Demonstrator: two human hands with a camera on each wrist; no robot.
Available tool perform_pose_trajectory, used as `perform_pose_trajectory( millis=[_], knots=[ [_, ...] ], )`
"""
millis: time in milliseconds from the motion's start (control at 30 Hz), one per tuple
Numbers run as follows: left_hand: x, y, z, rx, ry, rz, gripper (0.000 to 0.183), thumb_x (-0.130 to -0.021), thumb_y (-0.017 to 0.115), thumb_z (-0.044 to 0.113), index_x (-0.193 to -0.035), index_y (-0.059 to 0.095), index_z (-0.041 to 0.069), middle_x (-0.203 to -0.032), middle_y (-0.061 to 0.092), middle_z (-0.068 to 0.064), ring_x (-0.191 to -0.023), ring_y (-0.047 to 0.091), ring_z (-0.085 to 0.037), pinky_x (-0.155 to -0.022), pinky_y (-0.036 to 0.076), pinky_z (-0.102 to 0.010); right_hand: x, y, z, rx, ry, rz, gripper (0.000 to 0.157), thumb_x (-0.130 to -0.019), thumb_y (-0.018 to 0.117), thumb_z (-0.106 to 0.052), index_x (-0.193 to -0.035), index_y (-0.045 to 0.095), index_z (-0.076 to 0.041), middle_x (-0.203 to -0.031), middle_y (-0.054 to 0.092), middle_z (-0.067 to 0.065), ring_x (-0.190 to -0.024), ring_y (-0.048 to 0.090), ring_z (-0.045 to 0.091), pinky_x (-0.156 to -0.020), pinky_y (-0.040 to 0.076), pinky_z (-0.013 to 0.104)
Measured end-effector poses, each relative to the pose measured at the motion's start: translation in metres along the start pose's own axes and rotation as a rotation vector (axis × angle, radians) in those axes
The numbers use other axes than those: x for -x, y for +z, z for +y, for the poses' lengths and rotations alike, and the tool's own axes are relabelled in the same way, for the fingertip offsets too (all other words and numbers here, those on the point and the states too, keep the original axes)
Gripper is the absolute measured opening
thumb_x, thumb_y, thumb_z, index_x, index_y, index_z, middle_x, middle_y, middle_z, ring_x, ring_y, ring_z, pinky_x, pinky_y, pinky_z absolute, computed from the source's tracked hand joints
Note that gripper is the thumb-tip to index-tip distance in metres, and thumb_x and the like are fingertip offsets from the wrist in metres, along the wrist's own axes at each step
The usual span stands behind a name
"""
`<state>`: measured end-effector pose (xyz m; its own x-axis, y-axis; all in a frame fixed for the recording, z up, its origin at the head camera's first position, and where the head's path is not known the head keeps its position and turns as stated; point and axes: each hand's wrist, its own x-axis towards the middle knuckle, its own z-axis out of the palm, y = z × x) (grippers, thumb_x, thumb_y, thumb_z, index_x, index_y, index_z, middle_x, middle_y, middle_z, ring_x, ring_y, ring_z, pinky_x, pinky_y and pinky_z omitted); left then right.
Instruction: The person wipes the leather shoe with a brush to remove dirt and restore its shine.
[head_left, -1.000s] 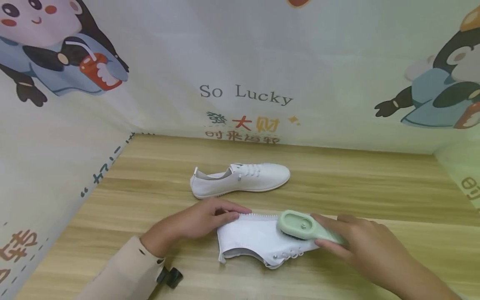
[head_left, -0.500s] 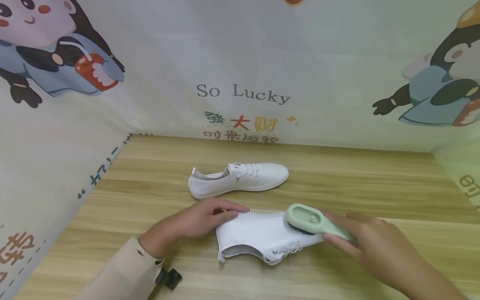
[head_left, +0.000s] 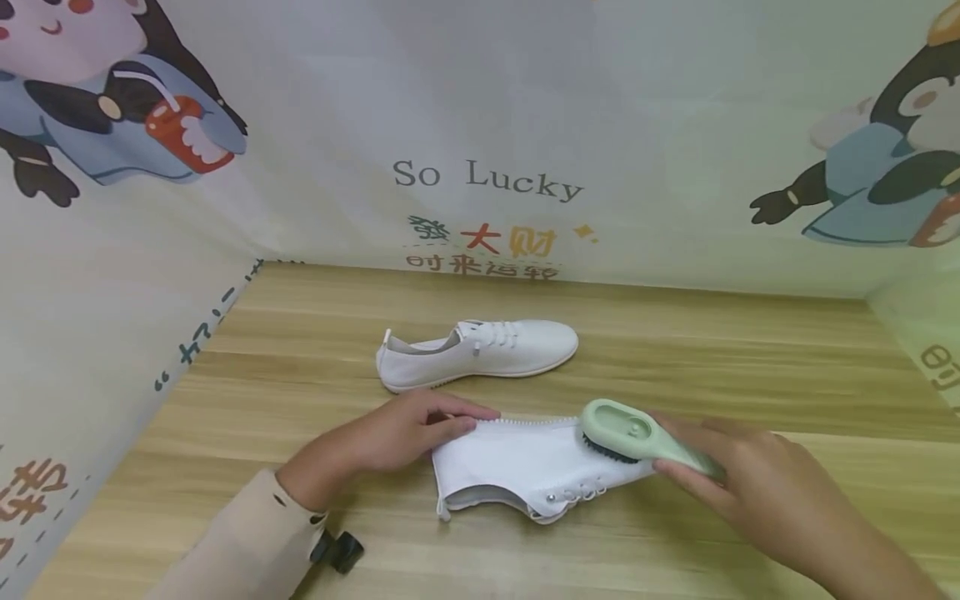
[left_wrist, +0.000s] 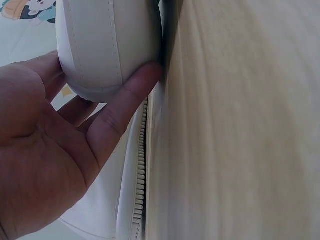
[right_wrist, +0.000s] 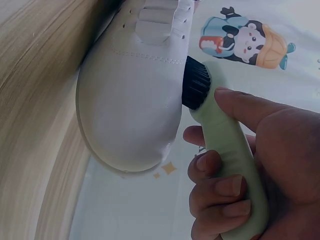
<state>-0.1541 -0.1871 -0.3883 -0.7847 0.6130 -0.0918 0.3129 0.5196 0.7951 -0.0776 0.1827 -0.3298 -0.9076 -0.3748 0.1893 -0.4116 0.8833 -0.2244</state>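
A white lace-up shoe point(head_left: 502, 458) lies on its side on the wooden tabletop, its opening facing the person. My left hand point(head_left: 408, 429) holds it at the heel, thumb on one side and fingers on the other, as the left wrist view shows. In my right hand point(head_left: 765, 487) is a pale green shoe brush point(head_left: 618, 423), gripped by its handle. Its black bristles point(right_wrist: 196, 82) touch the shoe's upper side near the toe. In the right wrist view, fingers wrap round the handle and the thumb lies along it. The bristle tips are hidden against the shoe.
Behind the held shoe, a second white shoe point(head_left: 517, 348) stands upright on its sole, toe to the right. A printed cloth backdrop point(head_left: 637, 150) rises at the table's back and sides. A small black device point(head_left: 337, 550) sits by the left cuff.
The brush in my right hand has slid along the shoe's side to the right, towards the toe. My left hand stays at the heel, and the second shoe has not moved.
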Motion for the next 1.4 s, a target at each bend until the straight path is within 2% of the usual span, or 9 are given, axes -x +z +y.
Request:
perform_pose_trajectory(
  millis=[333, 467, 567, 767, 1000, 1133, 1200, 1400],
  knots=[
    [0.0, 0.0, -0.001, -0.001, -0.001, 0.002, 0.029, -0.103, 0.055, 0.027, -0.129, 0.068, 0.028, -0.128, 0.068, 0.006, -0.102, 0.058, -0.01, -0.089, 0.046, -0.024, -0.002, 0.003, -0.003, -0.012, -0.004, -0.022, 0.046, -0.089, 0.071, -0.048, -0.131, 0.067, -0.03, -0.11, 0.074, 0.004, -0.092, 0.07, 0.021, -0.071, 0.055, 0.047],
    [0.001, 0.0, -0.002, 0.006, 0.0, -0.012, 0.029, -0.104, 0.054, 0.026, -0.13, 0.068, 0.026, -0.129, 0.068, 0.004, -0.104, 0.058, -0.009, -0.091, 0.046, -0.024, -0.003, 0.006, -0.006, -0.007, -0.006, -0.044, 0.047, -0.09, 0.069, -0.05, -0.133, 0.066, -0.032, -0.11, 0.074, 0.005, -0.092, 0.071, 0.023, -0.071, 0.055, 0.048],
    [0.002, -0.001, -0.001, 0.001, -0.016, -0.003, 0.029, -0.104, 0.055, 0.025, -0.13, 0.068, 0.028, -0.13, 0.067, 0.007, -0.104, 0.059, -0.008, -0.092, 0.046, -0.025, -0.005, 0.009, -0.01, 0.014, -0.027, -0.034, 0.047, -0.09, 0.069, -0.051, -0.133, 0.065, -0.032, -0.107, 0.074, 0.004, -0.086, 0.07, 0.02, -0.068, 0.055, 0.044],
    [0.002, 0.0, 0.0, 0.004, 0.009, -0.012, 0.029, -0.103, 0.056, 0.025, -0.129, 0.068, 0.028, -0.128, 0.068, 0.006, -0.103, 0.059, -0.009, -0.09, 0.046, -0.025, -0.007, 0.015, -0.017, 0.033, -0.065, -0.048, 0.047, -0.09, 0.069, -0.051, -0.133, 0.066, -0.031, -0.099, 0.072, -0.004, -0.073, 0.058, 0.005, -0.062, 0.049, 0.033],
    [0.003, 0.0, 0.003, -0.003, 0.011, -0.007, 0.029, -0.103, 0.056, 0.022, -0.128, 0.069, 0.028, -0.13, 0.067, 0.007, -0.11, 0.06, -0.005, -0.098, 0.048, -0.028, -0.01, 0.021, -0.027, 0.048, -0.123, -0.03, 0.047, -0.089, 0.069, -0.051, -0.132, 0.066, -0.032, -0.096, 0.072, -0.005, -0.072, 0.063, 0.008, -0.063, 0.053, 0.035],
    [0.003, 0.0, 0.003, 0.002, 0.014, -0.013, 0.029, -0.103, 0.056, 0.023, -0.128, 0.069, 0.028, -0.13, 0.068, 0.007, -0.109, 0.061, -0.006, -0.097, 0.048, -0.028, -0.01, 0.023, -0.033, 0.054, -0.144, -0.035, 0.047, -0.089, 0.068, -0.053, -0.132, 0.066, -0.032, -0.095, 0.072, -0.004, -0.071, 0.065, 0.009, -0.063, 0.054, 0.035],
    [0.004, 0.0, 0.003, -0.004, 0.017, -0.015, 0.029, -0.103, 0.056, 0.024, -0.129, 0.068, 0.027, -0.129, 0.068, 0.006, -0.107, 0.061, -0.006, -0.095, 0.048, -0.027, -0.011, 0.024, -0.036, 0.06, -0.163, -0.038, 0.047, -0.09, 0.066, -0.054, -0.132, 0.066, -0.032, -0.093, 0.071, -0.006, -0.067, 0.061, 0.006, -0.06, 0.052, 0.032],
    [0.003, 0.0, 0.003, -0.001, 0.022, -0.005, 0.028, -0.103, 0.056, 0.024, -0.128, 0.069, 0.028, -0.127, 0.069, 0.007, -0.104, 0.061, -0.008, -0.093, 0.048, -0.026, -0.013, 0.028, -0.042, 0.072, -0.186, -0.035, 0.047, -0.091, 0.065, -0.054, -0.133, 0.065, -0.032, -0.099, 0.073, -0.001, -0.079, 0.071, 0.018, -0.065, 0.056, 0.039]
  ],
)
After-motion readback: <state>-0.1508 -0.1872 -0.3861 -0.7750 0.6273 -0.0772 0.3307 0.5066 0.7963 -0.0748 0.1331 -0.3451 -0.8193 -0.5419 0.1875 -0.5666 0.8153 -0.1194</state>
